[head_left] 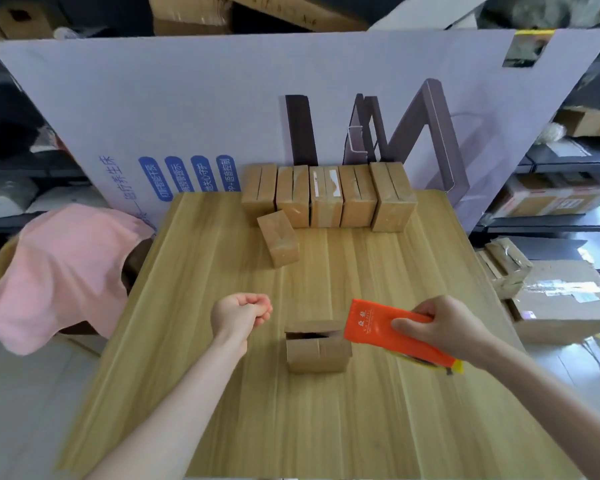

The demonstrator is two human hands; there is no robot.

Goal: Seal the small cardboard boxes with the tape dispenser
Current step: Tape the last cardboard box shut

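Near the middle of the table [326,427], a small box [317,353] sits with its flaps ajar. The right hand [454,327] grips the orange tape dispenser [374,325] just right of it. The left hand [243,313] hovers with fingers curled, holding nothing. Unsteadied, the light box could slide as the tape drags.

Surroundings of the wooden table [222,393]
A lilac printed board [187,98] is propped behind it; a pink cloth [59,268] is draped left, cartons [565,299] are stacked right.

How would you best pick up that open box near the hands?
I'd hold the box by front and back walls, from the left, with the left hand: its top flaps are open, and the orange packet in the right hand crowds its right side.
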